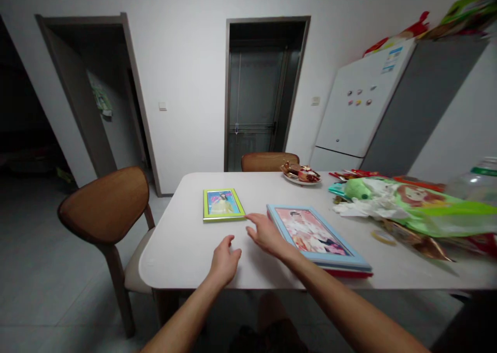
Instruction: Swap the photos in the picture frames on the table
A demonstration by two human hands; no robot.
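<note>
A small picture frame with a lime-green border (224, 205) lies flat on the white table (174, 249), a figure in a pale dress in its picture. To its right is a stack of larger picture frames; the top one is a light-blue picture frame (312, 232) with a pink picture, and a red edge shows underneath. My right hand (267, 235) is open between them, fingertips by the green frame's lower right corner; whether they touch is unclear. Nearer the table's front edge, my left hand (225, 262) hovers with thumb and fingers apart, holding nothing.
A plate (306, 181) of wrapped items stands at the table's back edge. Plastic bags (419, 203), tissues and a tape roll (383, 237) crowd the right side, with a large clear bottle (476, 182) behind. Wooden chairs (108, 205) stand left and behind; a fridge (361, 99) is back right.
</note>
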